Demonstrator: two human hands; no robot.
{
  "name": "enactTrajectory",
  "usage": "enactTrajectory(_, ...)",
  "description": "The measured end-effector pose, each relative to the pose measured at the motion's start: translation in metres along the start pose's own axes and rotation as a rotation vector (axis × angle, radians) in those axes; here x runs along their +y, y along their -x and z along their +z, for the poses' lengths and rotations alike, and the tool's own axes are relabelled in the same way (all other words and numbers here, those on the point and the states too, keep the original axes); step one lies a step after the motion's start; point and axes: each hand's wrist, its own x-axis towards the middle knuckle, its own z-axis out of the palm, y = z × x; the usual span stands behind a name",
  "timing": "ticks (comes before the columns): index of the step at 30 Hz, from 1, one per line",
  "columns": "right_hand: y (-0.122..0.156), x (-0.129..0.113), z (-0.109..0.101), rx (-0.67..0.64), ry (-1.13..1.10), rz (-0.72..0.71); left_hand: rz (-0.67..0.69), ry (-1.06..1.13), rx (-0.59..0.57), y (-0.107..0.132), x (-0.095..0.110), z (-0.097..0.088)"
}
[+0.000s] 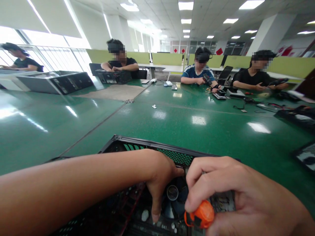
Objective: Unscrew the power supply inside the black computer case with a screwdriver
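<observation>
An open black computer case [157, 143] lies in front of me, its near parts dim and blurred. Inside it a dark round cooling fan [172, 192] with a label on its hub sits over a circuit board [145, 215]. My left hand [163, 175] reaches in from the left, thumb and fingers around the fan's edge; some fingertips are hidden. My right hand [228, 193] is closed on an orange-handled screwdriver [203, 214] just right of the fan. Only the end of the handle shows; its shaft is hidden.
The green table [137, 124] carries a small white piece [154, 106] and a brown sheet [110, 92]. Other computer cases [56, 82] stand at the far left. Several people sit across the table; one holds a power drill [208, 79]. Dark parts [300, 114] lie at right.
</observation>
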Motion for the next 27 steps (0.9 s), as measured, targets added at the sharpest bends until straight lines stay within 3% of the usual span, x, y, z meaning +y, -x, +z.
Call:
enactTrajectory(7, 0.009, 0.008, 0.009, 0.076, 0.142, 0.106, -0.004, 0.021, 0.043, 0.000, -0.002, 0.005)
enactTrajectory(15, -0.001, -0.005, -0.001, -0.049, 0.057, 0.027, 0.072, 0.006, -0.040, -0.005, -0.003, 0.002)
enactTrajectory(21, 0.002, -0.005, -0.001, -0.013, 0.098, 0.095, 0.102, 0.026, -0.019, -0.001, -0.002, 0.002)
enactTrajectory(24, 0.007, -0.001, 0.001, 0.138, 0.122, 0.073, 0.075, 0.031, 0.013, 0.000, -0.003, 0.003)
enactTrajectory(27, 0.010, 0.006, 0.003, 0.424, 0.205, 0.081, 0.043, -0.011, 0.035, 0.002, -0.001, 0.003)
